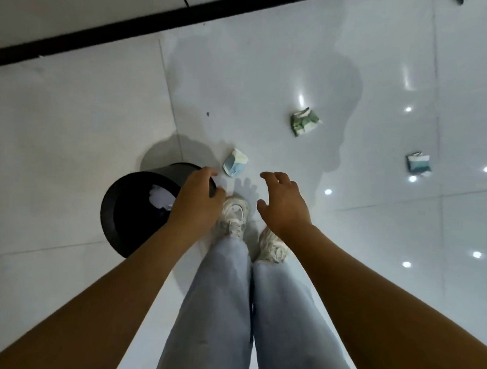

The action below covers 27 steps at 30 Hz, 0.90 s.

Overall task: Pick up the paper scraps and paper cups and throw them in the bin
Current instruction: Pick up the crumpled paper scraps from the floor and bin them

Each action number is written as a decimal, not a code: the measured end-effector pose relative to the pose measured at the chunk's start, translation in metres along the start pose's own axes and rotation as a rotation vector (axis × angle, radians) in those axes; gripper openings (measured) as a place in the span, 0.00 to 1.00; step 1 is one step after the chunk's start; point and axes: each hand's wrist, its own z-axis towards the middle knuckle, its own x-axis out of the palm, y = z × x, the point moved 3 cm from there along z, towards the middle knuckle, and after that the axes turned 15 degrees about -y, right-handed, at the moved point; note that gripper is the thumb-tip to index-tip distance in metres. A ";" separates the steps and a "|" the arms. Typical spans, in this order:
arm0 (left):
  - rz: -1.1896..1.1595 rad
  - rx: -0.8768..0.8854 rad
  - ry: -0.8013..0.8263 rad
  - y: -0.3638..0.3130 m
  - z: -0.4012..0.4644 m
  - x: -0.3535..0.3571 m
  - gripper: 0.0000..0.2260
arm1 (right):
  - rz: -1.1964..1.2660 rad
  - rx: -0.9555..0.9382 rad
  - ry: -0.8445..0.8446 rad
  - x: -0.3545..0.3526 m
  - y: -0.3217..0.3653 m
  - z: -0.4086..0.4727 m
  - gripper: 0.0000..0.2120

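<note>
White tiled floor [69, 122], black strip [161, 22].

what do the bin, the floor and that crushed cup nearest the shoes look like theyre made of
Bin: probably plastic, black and smooth, with a dull sheen on its wall.
Floor: glossy white tile, likely ceramic; it mirrors the ceiling lights and shows thin joint lines.
Crushed cup: thin paper, white with a blue print, creased flat with sharp folds, a matte surface.

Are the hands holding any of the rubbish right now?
No, nothing is held. The left hand hovers open by the bin, and the right hand is open too. The nearest cup lies on the floor.
</note>
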 end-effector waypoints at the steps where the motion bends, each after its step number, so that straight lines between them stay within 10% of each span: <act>1: 0.001 -0.008 -0.006 0.005 0.013 0.009 0.15 | -0.005 -0.009 0.006 0.015 -0.004 0.012 0.28; 15: -0.005 -0.029 0.041 0.068 0.166 0.106 0.18 | -0.163 -0.206 -0.086 0.209 -0.008 0.161 0.36; 27: -0.063 -0.128 0.103 0.070 0.161 0.105 0.17 | 0.014 -0.146 -0.117 0.175 -0.007 0.143 0.34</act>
